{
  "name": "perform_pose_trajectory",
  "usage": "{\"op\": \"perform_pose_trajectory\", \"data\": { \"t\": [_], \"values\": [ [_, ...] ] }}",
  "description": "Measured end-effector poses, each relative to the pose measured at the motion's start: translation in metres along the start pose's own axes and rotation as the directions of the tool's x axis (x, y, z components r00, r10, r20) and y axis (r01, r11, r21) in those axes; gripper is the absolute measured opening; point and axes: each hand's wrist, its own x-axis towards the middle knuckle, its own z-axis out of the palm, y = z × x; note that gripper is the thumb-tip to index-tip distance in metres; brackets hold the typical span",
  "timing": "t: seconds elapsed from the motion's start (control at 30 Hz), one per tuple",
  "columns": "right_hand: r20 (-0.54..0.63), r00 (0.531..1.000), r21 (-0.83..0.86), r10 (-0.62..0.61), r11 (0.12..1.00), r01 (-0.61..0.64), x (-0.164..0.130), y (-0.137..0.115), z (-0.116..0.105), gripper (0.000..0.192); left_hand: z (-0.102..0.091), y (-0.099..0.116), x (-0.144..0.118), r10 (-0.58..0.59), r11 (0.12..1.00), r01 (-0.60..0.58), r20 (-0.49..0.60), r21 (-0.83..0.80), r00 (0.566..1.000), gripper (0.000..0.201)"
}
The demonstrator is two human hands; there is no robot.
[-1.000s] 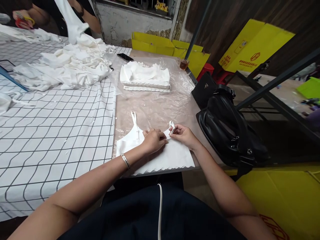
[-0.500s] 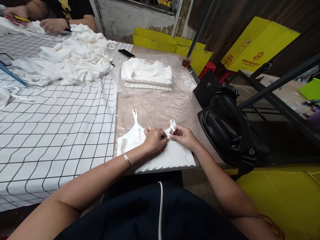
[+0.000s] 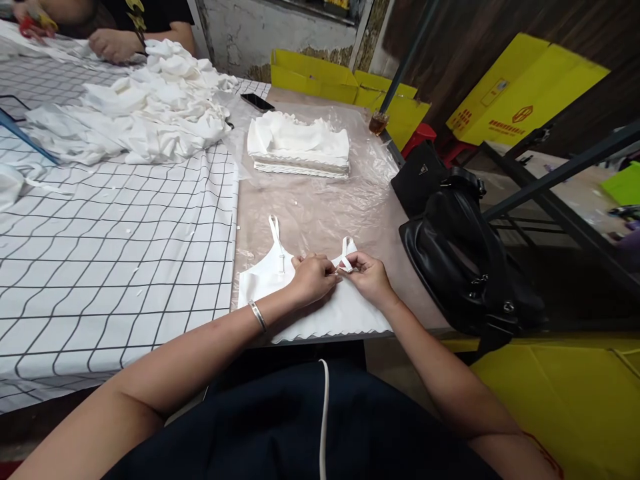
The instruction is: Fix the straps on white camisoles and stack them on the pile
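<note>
Far-left corner of table: co-worker's hand (image 3: 113, 43) now resting by loose white pile (image 3: 145, 113), was lifting cloth 1 s ago. Near edge: white camisole (image 3: 320, 303) lies flat, scalloped hem at table edge, left strap (image 3: 277, 237) straight. Left hand (image 3: 313, 280) closed, pinning neckline; right hand (image 3: 369, 277) pinching right strap (image 3: 347, 252), loop now pulled lower vs before, so strap work is ongoing. Black bag (image 3: 465, 267) at right edge.

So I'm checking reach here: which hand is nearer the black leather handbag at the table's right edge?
Right. The right hand pinches the white top's strap just beside the black leather handbag; the left hand lies farther away, beyond it.
</note>
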Motion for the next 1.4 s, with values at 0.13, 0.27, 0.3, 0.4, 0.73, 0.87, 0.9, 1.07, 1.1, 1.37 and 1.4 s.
{"op": "perform_pose_trajectory", "data": {
  "t": [0.13,0.27,0.3,0.4,0.73,0.87,0.9,1.07,1.1,1.37,1.4],
  "values": [
    [0.014,0.997,0.081,0.080,0.993,-0.081,-0.002,-0.005,0.002,0.029,0.002,-0.002,0.001,0.019,1.000,-0.019,0.006,0.014,1.000,0.017],
    [0.141,0.959,0.207,0.244,0.940,-0.270,0.007,-0.019,0.001,0.030,0.004,-0.005,0.003,0.053,0.995,-0.053,0.009,0.079,0.999,0.015],
    [0.155,0.946,0.256,0.284,0.914,-0.316,0.013,-0.022,0.001,0.030,0.004,-0.006,0.003,0.057,0.994,-0.058,0.013,0.091,0.998,0.014],
    [0.116,0.923,0.383,0.366,0.841,-0.382,0.039,-0.030,0.000,0.027,0.005,-0.007,0.003,0.069,0.990,-0.072,0.028,0.120,0.997,0.012],
    [-0.158,0.918,0.012,0.365,0.930,-0.368,0.089,-0.039,-0.008,0.016,-0.036,0.000,-0.029,0.151,0.901,-0.092,-0.109,0.423,0.983,0.046],
    [-0.396,0.916,-0.422,0.067,0.873,-0.246,0.016,-0.031,-0.049,0.026,-0.072,-0.041,-0.092,0.024,0.901,0.123,-0.331,0.416,0.943,0.034],
    [-0.400,0.915,-0.511,0.055,0.815,-0.273,-0.007,-0.027,-0.057,0.030,-0.076,-0.053,-0.108,-0.046,0.881,0.209,-0.362,0.424,0.931,0.032],
    [-0.397,0.895,-0.639,0.203,0.639,-0.428,-0.086,-0.009,-0.062,0.036,-0.063,-0.074,-0.153,-0.263,0.788,0.443,-0.415,0.429,0.871,0.031],
    [-0.380,0.900,-0.637,0.211,0.646,-0.420,-0.091,-0.007,-0.058,0.032,-0.058,-0.071,-0.153,-0.269,0.793,0.446,-0.417,0.416,0.868,0.029],
    [-0.347,0.911,-0.186,0.222,0.936,-0.298,-0.076,-0.015,-0.050,0.032,-0.049,-0.058,-0.139,-0.354,0.923,0.253,-0.383,-0.291,0.853,0.030],
    [-0.307,0.914,-0.056,0.266,0.953,-0.297,-0.074,-0.021,-0.051,0.035,-0.053,-0.058,-0.138,-0.411,0.848,0.226,-0.325,-0.480,0.852,0.036]
  ]
}}
